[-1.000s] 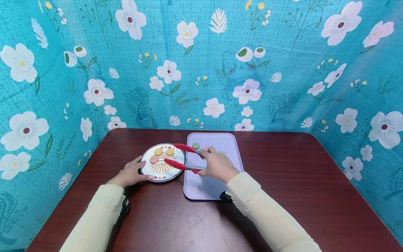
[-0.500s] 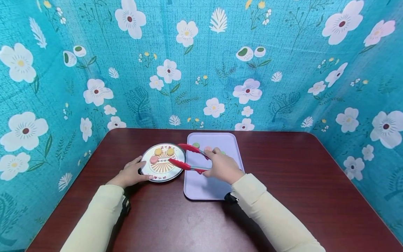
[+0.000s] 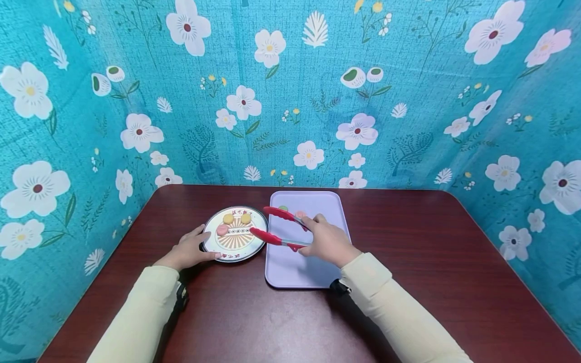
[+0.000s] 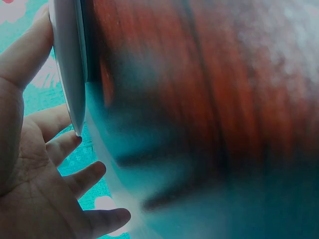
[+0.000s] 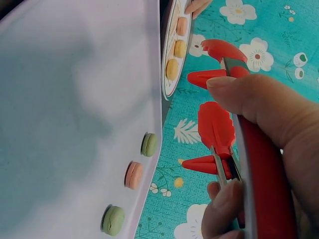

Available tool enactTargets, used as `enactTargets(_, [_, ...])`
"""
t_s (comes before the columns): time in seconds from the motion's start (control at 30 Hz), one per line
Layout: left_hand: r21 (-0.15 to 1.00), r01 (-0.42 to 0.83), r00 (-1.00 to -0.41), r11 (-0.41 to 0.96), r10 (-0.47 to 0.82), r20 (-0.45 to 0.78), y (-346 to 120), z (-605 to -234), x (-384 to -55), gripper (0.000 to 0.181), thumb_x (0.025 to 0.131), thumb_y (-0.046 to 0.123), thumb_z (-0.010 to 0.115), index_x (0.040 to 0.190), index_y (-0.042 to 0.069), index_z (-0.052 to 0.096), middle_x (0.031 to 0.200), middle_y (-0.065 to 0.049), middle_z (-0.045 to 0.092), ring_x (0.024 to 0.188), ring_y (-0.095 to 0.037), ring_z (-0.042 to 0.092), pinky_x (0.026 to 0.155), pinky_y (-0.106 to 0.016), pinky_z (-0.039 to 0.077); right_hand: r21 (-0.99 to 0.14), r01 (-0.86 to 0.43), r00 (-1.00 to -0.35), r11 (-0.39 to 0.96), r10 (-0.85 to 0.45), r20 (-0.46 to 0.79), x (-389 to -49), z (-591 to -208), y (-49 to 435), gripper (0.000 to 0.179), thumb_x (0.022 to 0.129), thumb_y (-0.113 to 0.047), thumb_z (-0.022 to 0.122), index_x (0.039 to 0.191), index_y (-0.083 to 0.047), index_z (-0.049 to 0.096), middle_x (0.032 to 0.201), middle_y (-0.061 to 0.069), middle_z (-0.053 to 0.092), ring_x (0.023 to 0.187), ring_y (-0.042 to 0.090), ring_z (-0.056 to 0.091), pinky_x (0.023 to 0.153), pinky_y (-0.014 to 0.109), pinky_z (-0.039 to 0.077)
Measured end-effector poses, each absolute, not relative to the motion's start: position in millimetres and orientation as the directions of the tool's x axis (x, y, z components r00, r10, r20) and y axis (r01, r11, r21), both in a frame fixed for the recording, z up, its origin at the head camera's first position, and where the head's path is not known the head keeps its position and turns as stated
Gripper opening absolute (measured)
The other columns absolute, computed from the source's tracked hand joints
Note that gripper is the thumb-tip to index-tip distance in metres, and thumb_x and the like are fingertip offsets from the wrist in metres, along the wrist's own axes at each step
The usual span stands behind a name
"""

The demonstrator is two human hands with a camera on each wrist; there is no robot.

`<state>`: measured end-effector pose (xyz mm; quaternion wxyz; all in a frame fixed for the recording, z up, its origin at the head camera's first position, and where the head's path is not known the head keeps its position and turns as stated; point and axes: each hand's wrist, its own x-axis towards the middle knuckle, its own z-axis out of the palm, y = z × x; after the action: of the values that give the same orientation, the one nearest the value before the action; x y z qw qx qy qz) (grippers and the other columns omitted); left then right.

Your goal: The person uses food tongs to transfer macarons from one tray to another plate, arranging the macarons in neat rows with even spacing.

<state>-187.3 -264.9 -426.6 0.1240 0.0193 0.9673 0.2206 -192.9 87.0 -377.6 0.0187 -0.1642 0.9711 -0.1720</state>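
Note:
My left hand holds the rim of a round white plate, thumb on the near edge and fingers on the left side. Two yellow macarons and a pink macaron lie on that plate. In my right hand I grip red-tipped tongs, their arms spread with nothing between them. They hang over the gap between plate and lilac tray. The right wrist view shows a green macaron, a pink macaron and another green macaron along the tray's far side.
The dark red-brown table carries plate and tray side by side, close together. A turquoise flowered cloth rises behind the table and along both sides.
My right hand and the spread tongs have moved right, away from the plate's macarons and towards the tray. The left hand and plate have stayed still.

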Motion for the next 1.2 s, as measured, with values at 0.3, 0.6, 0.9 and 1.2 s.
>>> enactTargets(0.3, [0.436, -0.017, -0.97, 0.9, 0.091, -0.227, -266.3, -428.7, -188.3, 0.094, 0.079, 0.052, 0.073, 0.145, -0.005, 0.036, 0.154, -0.029, 0.018, 0.137, -0.052, 0.018, 0.102, -0.072, 0.024, -0.325, -0.301, -0.949, 0.897, -0.316, 0.006, -191.7, -379.2, 95.3, 0.084, 0.069, -0.036, 0.085, 0.143, -0.02, 0.049, 0.107, 0.008, 0.055, 0.056, 0.017, 0.052, 0.051, 0.03, 0.043])
enactTargets(0.6, [0.439, -0.012, -0.971, 0.899, 0.095, -0.222, -266.8, -429.5, -188.5, 0.094, 0.08, 0.051, 0.073, 0.145, -0.005, 0.036, 0.155, -0.028, 0.018, 0.137, -0.052, 0.018, 0.102, -0.072, 0.025, -0.287, -0.309, -0.948, 0.907, -0.318, 0.016, -192.5, -380.3, 102.3, 0.081, 0.068, -0.038, 0.085, 0.139, -0.016, 0.053, 0.11, 0.008, 0.057, 0.056, 0.015, 0.052, 0.055, 0.031, 0.047])
enactTargets(0.9, [0.435, -0.027, -0.967, 0.9, 0.087, -0.24, -266.7, -427.0, -186.9, 0.093, 0.08, 0.051, 0.073, 0.145, -0.005, 0.036, 0.156, -0.027, 0.017, 0.138, -0.051, 0.017, 0.102, -0.072, 0.025, -0.296, -0.279, -0.956, 0.914, -0.292, -0.002, -193.1, -381.1, 108.4, 0.081, 0.067, -0.037, 0.087, 0.137, -0.015, 0.054, 0.107, 0.008, 0.057, 0.06, 0.015, 0.053, 0.054, 0.032, 0.05])
enactTargets(1.2, [0.437, -0.03, -0.968, 0.899, 0.083, -0.237, -265.0, -426.7, -186.8, 0.094, 0.08, 0.051, 0.073, 0.145, -0.004, 0.036, 0.155, -0.027, 0.018, 0.137, -0.051, 0.018, 0.103, -0.071, 0.026, -0.283, -0.258, -0.962, 0.924, -0.272, -0.011, -196.7, -381.6, 116.9, 0.083, 0.065, -0.038, 0.087, 0.138, -0.016, 0.053, 0.107, 0.01, 0.056, 0.058, 0.017, 0.053, 0.054, 0.033, 0.051])
